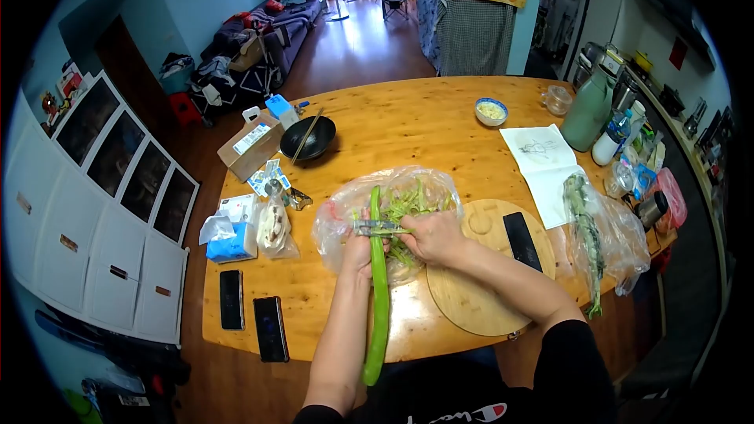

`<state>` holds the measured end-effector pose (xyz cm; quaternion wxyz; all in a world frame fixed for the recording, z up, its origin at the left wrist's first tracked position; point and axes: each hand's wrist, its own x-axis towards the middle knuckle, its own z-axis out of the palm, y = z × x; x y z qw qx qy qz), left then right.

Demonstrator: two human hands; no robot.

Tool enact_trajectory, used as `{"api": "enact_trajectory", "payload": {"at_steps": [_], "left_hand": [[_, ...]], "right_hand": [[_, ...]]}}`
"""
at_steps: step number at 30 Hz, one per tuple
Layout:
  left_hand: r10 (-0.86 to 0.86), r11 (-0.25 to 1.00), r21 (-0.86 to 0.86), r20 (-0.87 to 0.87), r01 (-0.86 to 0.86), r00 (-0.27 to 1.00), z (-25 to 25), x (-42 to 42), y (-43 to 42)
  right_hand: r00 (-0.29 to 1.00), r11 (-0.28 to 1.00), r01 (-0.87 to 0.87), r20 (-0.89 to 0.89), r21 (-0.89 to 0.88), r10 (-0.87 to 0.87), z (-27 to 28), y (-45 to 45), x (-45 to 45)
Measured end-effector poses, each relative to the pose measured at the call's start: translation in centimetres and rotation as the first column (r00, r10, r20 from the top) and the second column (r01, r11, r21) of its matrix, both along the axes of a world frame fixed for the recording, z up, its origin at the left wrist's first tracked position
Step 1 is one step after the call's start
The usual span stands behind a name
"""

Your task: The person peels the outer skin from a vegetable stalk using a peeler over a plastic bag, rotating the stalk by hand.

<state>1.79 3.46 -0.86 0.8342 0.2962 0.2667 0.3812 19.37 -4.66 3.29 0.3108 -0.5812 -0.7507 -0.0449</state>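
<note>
A long green vegetable (pixel 378 306) stands lengthwise in front of me, its lower end past the table's near edge. My left hand (pixel 359 255) is closed around it near the middle. In my right hand (pixel 432 237) is a metal peeler (pixel 375 228), lying across the vegetable just above my left hand. Beneath and behind both hands, a clear plastic bag (pixel 334 216) is spread on the wooden table, with green peelings (pixel 412 198) on it. The round cutting board (pixel 471 298) lies under my right forearm, with a dark blade (pixel 520 239) on it.
At left are two phones (pixel 232 299) (pixel 270 330), a tissue pack (pixel 232 242), a black bowl (pixel 309 138) with chopsticks and a cardboard box (pixel 250 145). Farther right are a small bowl (pixel 492 112), paper (pixel 542 161), a green bottle (pixel 587 110) and bagged greens (pixel 585 228).
</note>
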Motion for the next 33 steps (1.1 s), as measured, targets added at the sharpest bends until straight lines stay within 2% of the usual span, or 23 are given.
{"api": "enact_trajectory", "payload": {"at_steps": [4,7,10,13,16,19,22,24,25,27,28,31,32,33], "left_hand": [[0.003,0.999,-0.05,-0.024,-0.004,1.0,-1.4,0.0,0.3],[-0.003,0.998,-0.066,0.011,0.004,1.0,-0.8,0.0,0.2],[-0.056,0.995,-0.076,0.045,0.059,0.997,-0.7,-0.3,0.0],[-0.096,0.99,-0.099,0.086,0.104,0.992,-0.2,-0.4,0.1],[-0.083,0.993,-0.082,0.101,0.091,0.991,0.2,-0.4,-0.4],[-0.104,0.991,-0.069,0.136,0.115,0.985,0.1,-0.5,-0.2],[-0.103,0.988,-0.097,0.207,0.125,0.973,-0.5,-0.9,-0.2],[-0.084,0.989,-0.1,0.232,0.11,0.969,-0.6,-1.0,-0.1],[-0.068,0.992,-0.09,0.176,0.085,0.982,-0.7,-1.0,0.1],[-0.034,0.997,-0.071,0.061,0.039,0.998,-1.0,-1.0,0.4],[-0.02,0.996,-0.09,0.071,0.026,0.997,-1.1,-0.9,0.4],[0.017,0.992,-0.126,0.077,-0.007,0.997,-1.8,-0.5,0.8],[0.023,0.992,-0.125,0.062,-0.015,0.998,-2.3,-0.4,0.9],[0.028,0.992,-0.124,0.047,-0.022,0.999,-2.4,-0.3,0.8]], "right_hand": [[0.993,0.993,0.115,-0.005,0.018,-0.115,-0.3,1.4,0.6],[0.996,0.997,0.081,0.042,0.019,-0.082,0.3,0.9,0.3],[0.982,0.983,0.182,-0.037,-0.036,-0.184,0.1,1.8,0.9],[0.984,0.986,0.166,-0.06,-0.037,-0.168,0.4,2.2,1.2],[0.974,0.97,0.228,0.001,-0.084,-0.228,0.0,2.5,1.7],[0.934,0.908,0.346,-0.011,-0.235,-0.358,0.7,3.2,2.7],[0.938,0.947,0.318,-0.132,-0.043,-0.321,1.0,2.6,2.6],[0.925,0.94,0.322,-0.172,-0.112,-0.338,1.2,2.3,2.8],[0.918,0.935,0.323,-0.192,-0.148,-0.347,1.3,2.2,2.7],[0.922,0.934,0.325,-0.172,-0.15,-0.348,1.7,1.6,2.3],[0.923,0.933,0.328,-0.16,-0.151,-0.35,1.8,1.3,2.3],[0.971,0.973,0.211,-0.095,-0.092,-0.22,0.9,0.2,1.1],[0.988,0.988,0.153,-0.007,0.025,-0.153,0.7,-0.1,0.6],[0.991,0.991,0.133,0.0,0.011,-0.133,0.6,-0.2,0.1]]}}
